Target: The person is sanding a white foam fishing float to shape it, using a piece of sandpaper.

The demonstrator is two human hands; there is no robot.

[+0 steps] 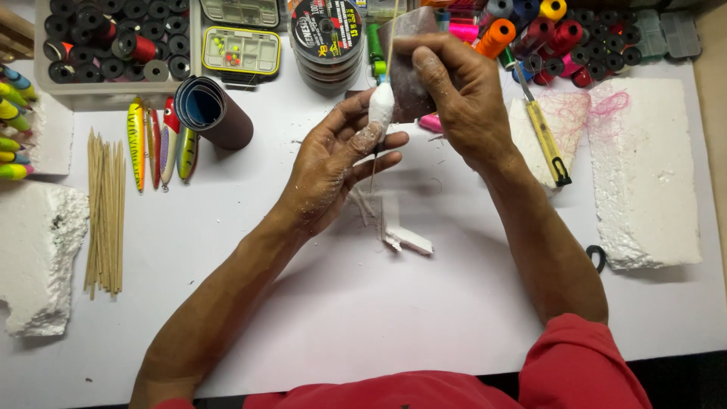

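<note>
My left hand (333, 163) pinches a small white foam body (381, 106) mounted on a thin wooden stick, thumb and fingers around its lower end. My right hand (458, 91) holds a brown sheet of sandpaper (405, 72) pressed against the foam body's right side. Both hands are dusted with white powder and hover above the white table (341, 303). A cut white foam scrap (407, 241) and thin slivers lie on the table just below the hands.
Left: a bundle of wooden skewers (104, 212), painted fishing lures (160, 144), a sandpaper roll (216, 112), a foam chunk (34, 257). Right: a foam slab (644, 174), a yellow utility knife (547, 136). Back: thread spools (575, 38), line spools (327, 34), tackle boxes (242, 49).
</note>
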